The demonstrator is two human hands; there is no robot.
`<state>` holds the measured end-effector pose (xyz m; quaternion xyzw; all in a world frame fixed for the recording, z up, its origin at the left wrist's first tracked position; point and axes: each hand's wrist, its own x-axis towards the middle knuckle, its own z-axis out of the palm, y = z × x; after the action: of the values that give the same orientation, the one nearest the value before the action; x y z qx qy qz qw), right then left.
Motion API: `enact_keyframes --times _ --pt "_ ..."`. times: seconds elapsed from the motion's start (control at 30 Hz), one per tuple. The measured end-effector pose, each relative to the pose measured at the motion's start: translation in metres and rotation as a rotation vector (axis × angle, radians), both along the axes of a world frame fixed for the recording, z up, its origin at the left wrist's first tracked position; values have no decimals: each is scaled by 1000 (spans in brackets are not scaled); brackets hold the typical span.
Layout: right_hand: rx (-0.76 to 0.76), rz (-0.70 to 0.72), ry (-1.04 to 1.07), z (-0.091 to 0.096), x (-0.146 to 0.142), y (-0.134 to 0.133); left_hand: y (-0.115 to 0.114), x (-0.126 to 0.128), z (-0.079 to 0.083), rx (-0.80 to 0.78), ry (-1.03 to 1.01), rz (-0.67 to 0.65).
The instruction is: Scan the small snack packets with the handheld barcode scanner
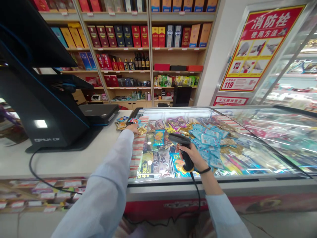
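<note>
The right hand (196, 158) grips a black barcode scanner (185, 148) above a shop freezer (198, 180); the left hand (133, 129) rests among snack packets (141, 130) at its far left.

Bright, even light; strong glare on freezer glass (269, 138); edges bowed by wide lens.

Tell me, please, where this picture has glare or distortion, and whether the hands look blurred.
In the head view, white streaks of glare lie across the glass lid of the freezer; the wide lens bends the wooden shelves so that they look tilted; the right hand and the barcode scanner show no strong blur.
</note>
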<state>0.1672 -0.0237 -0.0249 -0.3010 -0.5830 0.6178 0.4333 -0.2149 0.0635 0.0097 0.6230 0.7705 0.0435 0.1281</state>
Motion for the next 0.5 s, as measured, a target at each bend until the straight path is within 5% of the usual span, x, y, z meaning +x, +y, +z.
enact_keyframes --times 0.23,0.5 --pt "20 18 -58 1 -6 -3 -21 16 -1 148 -205 89" --pt "36 22 -110 4 -12 -5 -65 84 -3 330 -913 -33"
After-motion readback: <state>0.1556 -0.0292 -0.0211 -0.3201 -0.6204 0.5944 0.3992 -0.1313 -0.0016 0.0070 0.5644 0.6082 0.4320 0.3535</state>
